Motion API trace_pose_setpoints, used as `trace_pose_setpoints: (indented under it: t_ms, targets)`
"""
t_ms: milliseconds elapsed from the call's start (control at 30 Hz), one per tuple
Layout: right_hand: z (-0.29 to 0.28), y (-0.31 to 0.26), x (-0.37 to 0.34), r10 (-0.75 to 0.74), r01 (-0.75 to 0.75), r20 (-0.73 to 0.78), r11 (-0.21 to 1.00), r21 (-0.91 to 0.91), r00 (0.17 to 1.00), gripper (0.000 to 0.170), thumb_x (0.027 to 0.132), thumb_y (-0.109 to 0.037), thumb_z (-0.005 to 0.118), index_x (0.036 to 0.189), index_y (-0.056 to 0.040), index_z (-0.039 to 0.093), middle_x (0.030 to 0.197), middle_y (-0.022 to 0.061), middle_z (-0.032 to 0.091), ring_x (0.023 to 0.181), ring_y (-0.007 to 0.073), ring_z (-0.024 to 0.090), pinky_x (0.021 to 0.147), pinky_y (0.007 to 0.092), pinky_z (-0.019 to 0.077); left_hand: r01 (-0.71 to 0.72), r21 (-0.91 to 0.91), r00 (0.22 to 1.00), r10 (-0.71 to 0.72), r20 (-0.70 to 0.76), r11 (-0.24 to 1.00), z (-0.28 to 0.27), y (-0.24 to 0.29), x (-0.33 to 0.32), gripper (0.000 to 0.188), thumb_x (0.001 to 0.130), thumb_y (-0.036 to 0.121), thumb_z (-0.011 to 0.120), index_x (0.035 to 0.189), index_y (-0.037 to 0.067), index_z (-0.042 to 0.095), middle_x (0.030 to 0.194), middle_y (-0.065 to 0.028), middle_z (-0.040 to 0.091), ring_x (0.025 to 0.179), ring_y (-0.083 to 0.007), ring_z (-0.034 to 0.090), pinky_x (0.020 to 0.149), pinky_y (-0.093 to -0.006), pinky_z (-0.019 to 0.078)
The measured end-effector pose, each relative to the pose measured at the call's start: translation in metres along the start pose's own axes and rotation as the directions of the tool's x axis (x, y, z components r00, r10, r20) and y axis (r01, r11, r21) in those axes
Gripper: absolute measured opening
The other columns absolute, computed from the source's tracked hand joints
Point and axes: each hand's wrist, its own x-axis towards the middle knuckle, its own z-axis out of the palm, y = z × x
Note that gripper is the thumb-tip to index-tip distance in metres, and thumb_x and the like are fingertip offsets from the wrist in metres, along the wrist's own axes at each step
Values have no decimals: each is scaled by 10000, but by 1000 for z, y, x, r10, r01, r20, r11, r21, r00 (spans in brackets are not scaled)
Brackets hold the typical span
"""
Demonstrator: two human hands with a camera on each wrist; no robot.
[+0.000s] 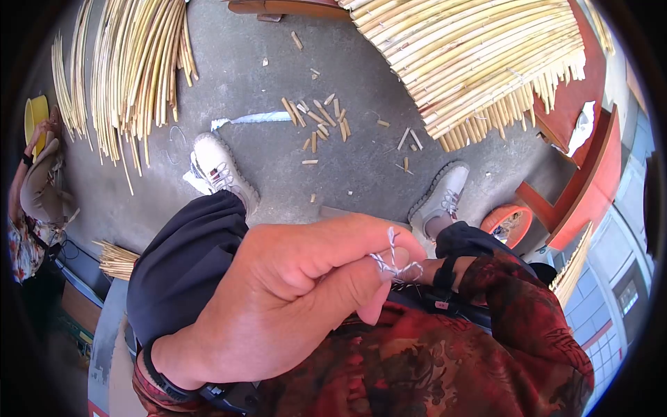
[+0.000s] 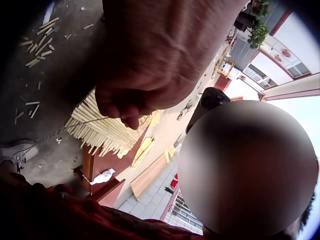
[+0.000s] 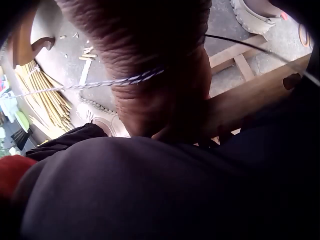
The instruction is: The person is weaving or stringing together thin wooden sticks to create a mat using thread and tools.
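Note:
My left hand (image 1: 299, 292) pinches a thin white-and-purple twisted string (image 1: 391, 260) between thumb and forefinger, in front of my lap. A small loop and short ends stick out at the fingertips. In the left wrist view the string (image 2: 65, 128) stretches from the curled fingers of the left hand (image 2: 150, 65) toward the lower left. My right hand (image 3: 160, 100) is mostly hidden behind the left one in the head view. The string (image 3: 100, 85) crosses it in the right wrist view, where its fingers are hidden low behind a dark trouser leg; I cannot tell their grip.
A mat of tied reed stalks (image 1: 479, 62) lies at upper right, beside red-brown wooden furniture (image 1: 590, 174). Loose stalks (image 1: 139, 62) lie at upper left. Cut pieces (image 1: 323, 118) litter the floor between my shoes. An orange basket (image 1: 507, 224) stands right; another person (image 1: 42, 181) sits left.

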Motion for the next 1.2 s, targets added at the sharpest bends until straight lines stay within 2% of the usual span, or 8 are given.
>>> trace_pose_setpoints:
  t_ms: [67, 467, 767, 867, 1000, 1067, 1167, 1200]
  targets:
    - [21, 21, 11, -179, 177, -75, 984, -36, 981, 582, 884, -492, 331, 1303, -88, 314, 1229, 165, 439, 1156, 307, 406, 966, 378, 307, 72, -65, 994, -77, -76, 995, -4, 5, 5, 206, 875, 87, 453, 951, -39, 597, 562, -25, 542, 453, -30, 426, 413, -155, 304]
    - [105, 58, 90, -220, 259, -149, 901, 349, 964, 445, 912, -363, 359, 1234, -63, 418, 1103, 147, 539, 1004, 244, 528, 885, 320, 392, 242, -89, 962, -251, -110, 966, -8, -31, -3, 218, 863, 94, 475, 934, -82, 582, 589, -84, 565, 454, -55, 453, 416, -163, 328]
    - [109, 73, 118, -395, 398, -116, 918, -2, 911, 484, 895, -410, 383, 1215, -53, 453, 1107, 135, 542, 1036, 266, 509, 879, 332, 387, -152, 127, 988, 146, 57, 980, 22, -62, -58, 225, 887, 127, 459, 952, -42, 594, 570, -32, 526, 458, -57, 421, 425, -176, 320]
    - [112, 56, 102, -204, 129, -171, 920, -370, 964, 524, 886, -434, 385, 1224, -36, 437, 1146, 156, 527, 1050, 297, 505, 888, 342, 384, -227, 227, 966, 190, 174, 947, 33, -78, -70, 220, 882, 158, 480, 944, -12, 605, 585, -10, 521, 482, -57, 422, 450, -184, 336]
    - [69, 62, 55, -257, -114, -565, 835, -539, 784, 423, 863, -345, 485, 1161, -45, 487, 1073, 168, 555, 961, 245, 552, 824, 340, 430, -332, 294, 919, 237, 315, 896, 34, -105, -83, 200, 876, 149, 480, 910, 5, 615, 594, -3, 525, 496, -57, 435, 469, -187, 353]
    - [48, 23, 6, -146, 19, -770, 985, -172, 622, 352, 861, -255, 487, 1140, -40, 496, 955, 117, 585, 883, 186, 571, 733, 301, 467, -392, 298, 889, 276, 365, 870, 29, -108, -89, 196, 874, 145, 480, 898, 6, 616, 592, -2, 524, 501, -57, 440, 472, -188, 358]
    - [18, -20, -36, -183, -2, -895, 979, -201, 408, 309, 864, -191, 480, 1130, -36, 488, 892, 66, 576, 823, 134, 570, 654, 251, 473, -403, 320, 881, 270, 388, 857, 14, -107, -96, 184, 863, 123, 480, 885, 2, 617, 592, -7, 529, 506, -64, 454, 477, -197, 371]
    - [2, -25, -39, -303, 211, -901, 946, -245, 312, 289, 856, -167, 470, 1108, -29, 500, 874, 78, 587, 721, 143, 572, 610, 260, 475, -390, 306, 892, 274, 358, 868, 8, -109, -94, 187, 863, 116, 476, 894, -2, 617, 597, -10, 536, 500, -68, 461, 475, -196, 377]
